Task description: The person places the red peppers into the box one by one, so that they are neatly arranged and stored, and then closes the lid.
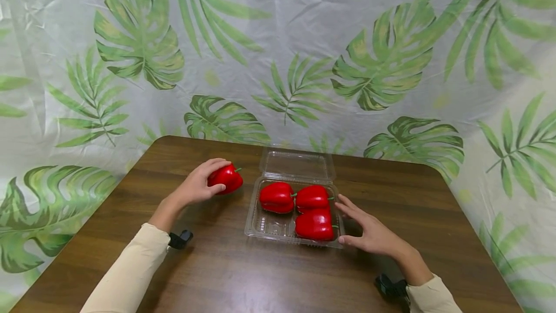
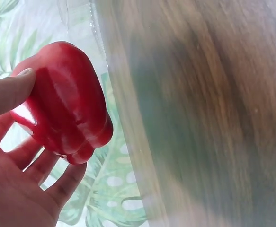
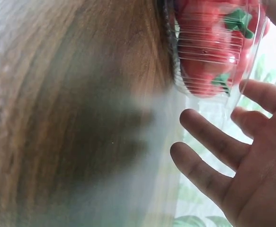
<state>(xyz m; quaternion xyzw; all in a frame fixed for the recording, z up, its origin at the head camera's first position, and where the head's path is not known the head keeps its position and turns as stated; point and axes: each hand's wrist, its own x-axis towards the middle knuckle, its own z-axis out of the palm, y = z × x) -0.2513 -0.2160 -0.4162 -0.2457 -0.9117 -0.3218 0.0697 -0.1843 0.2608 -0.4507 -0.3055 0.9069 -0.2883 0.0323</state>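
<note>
The left hand grips a red bell pepper left of a clear plastic container; in the left wrist view its thumb and fingers hold the pepper from one side. Three more red peppers lie in the container: one at the back left, one at the back right and one at the front right. The right hand touches the container's right side with spread fingers. In the right wrist view, two fingers of the hand reach past the container's wall.
The container's clear lid stands folded back behind it, near the table's rear edge. Brown wood covers the tabletop. Behind the table hangs a pale cloth printed with green leaves. Each wrist bears a dark device.
</note>
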